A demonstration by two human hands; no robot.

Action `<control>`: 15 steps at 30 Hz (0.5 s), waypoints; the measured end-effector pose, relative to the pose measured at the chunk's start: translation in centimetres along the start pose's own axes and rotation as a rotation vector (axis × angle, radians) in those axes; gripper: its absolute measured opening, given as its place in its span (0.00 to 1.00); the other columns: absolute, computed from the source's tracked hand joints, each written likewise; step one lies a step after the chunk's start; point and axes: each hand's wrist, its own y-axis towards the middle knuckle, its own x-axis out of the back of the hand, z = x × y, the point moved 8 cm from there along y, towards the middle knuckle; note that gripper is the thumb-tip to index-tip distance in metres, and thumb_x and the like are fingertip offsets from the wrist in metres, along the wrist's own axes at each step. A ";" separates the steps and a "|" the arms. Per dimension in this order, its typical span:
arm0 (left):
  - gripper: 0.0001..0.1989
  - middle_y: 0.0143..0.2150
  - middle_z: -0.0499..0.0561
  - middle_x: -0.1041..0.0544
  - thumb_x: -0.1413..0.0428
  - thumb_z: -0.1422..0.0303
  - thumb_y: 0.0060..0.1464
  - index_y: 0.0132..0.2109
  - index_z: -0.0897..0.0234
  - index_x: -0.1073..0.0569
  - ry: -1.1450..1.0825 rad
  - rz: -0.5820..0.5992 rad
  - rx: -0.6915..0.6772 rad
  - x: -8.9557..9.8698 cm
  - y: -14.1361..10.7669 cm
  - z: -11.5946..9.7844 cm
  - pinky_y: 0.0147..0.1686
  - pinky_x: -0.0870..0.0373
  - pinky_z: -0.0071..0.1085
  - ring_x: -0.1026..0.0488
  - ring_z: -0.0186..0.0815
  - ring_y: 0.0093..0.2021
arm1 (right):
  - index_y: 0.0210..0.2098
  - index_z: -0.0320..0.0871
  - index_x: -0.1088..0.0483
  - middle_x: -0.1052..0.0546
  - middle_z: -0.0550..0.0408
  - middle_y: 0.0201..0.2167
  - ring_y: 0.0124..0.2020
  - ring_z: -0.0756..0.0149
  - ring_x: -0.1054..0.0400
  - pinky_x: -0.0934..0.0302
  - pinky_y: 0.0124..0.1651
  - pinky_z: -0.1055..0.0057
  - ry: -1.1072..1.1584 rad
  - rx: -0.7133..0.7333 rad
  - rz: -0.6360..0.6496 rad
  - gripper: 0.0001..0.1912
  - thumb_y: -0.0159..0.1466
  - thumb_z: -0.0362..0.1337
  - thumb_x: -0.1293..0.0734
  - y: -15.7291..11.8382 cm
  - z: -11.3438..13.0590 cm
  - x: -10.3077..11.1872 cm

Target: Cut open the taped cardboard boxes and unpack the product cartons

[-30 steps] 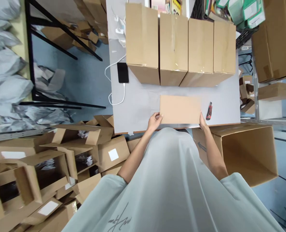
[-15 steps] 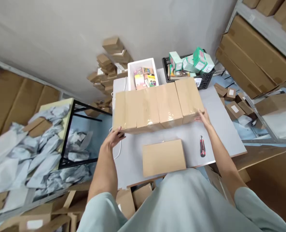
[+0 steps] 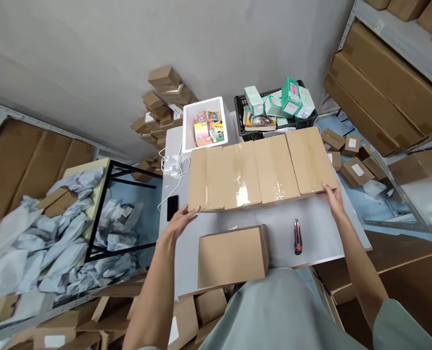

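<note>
A row of several taped cardboard boxes (image 3: 242, 172), pressed side by side, spans the space between my hands over the table. My left hand (image 3: 180, 221) grips the row's near left corner, thumb on top. At the near right corner my right hand (image 3: 331, 198) holds the last box, with its thumb along the upper edge and the other fingers partly hidden below. Closer to me lies a separate cardboard box (image 3: 232, 257). A red and black utility knife (image 3: 298, 237) rests on the table, below and left of my right hand. Beside my left hand is a black phone (image 3: 172, 207).
Behind the row stand a white foam box (image 3: 186, 127) of small colourful packs and a black crate (image 3: 240, 116) with green-white cartons. White cables and a plug (image 3: 172, 165) lie at the grey table's (image 3: 281, 257) left. Shelves and parcels flank both sides.
Both hands have shifted the row of boxes to the right across the table. The phone and the plug at the left now show. The view has also moved slightly.
</note>
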 end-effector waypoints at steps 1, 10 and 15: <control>0.29 0.63 0.61 0.15 0.19 0.62 0.44 0.53 0.58 0.16 0.016 0.009 -0.020 -1.4 0.1 -0.9 0.79 0.31 0.56 0.28 0.59 0.78 | 0.75 0.48 0.38 0.17 0.38 0.61 0.41 0.45 0.13 0.14 0.45 0.47 -0.008 0.011 -0.011 0.58 0.54 0.65 0.20 1.1 0.3 1.0; 0.36 0.64 0.63 0.15 0.20 0.54 0.50 0.61 0.64 0.18 0.097 0.027 -0.131 -7.3 0.6 -3.4 0.77 0.31 0.56 0.25 0.57 0.73 | 0.78 0.45 0.45 0.26 0.30 0.71 0.50 0.43 0.14 0.16 0.48 0.47 -0.078 0.061 -0.042 0.63 0.55 0.68 0.23 7.2 2.0 4.1; 0.51 0.85 0.72 0.38 0.25 0.49 0.60 0.79 0.72 0.34 0.232 -0.072 -0.361 -6.3 0.5 1.5 0.86 0.53 0.45 0.47 0.53 0.88 | 0.85 0.52 0.59 0.47 0.27 0.84 0.65 0.40 0.21 0.21 0.61 0.41 -0.339 0.008 -0.049 0.68 0.60 0.75 0.28 0.9 -6.3 2.8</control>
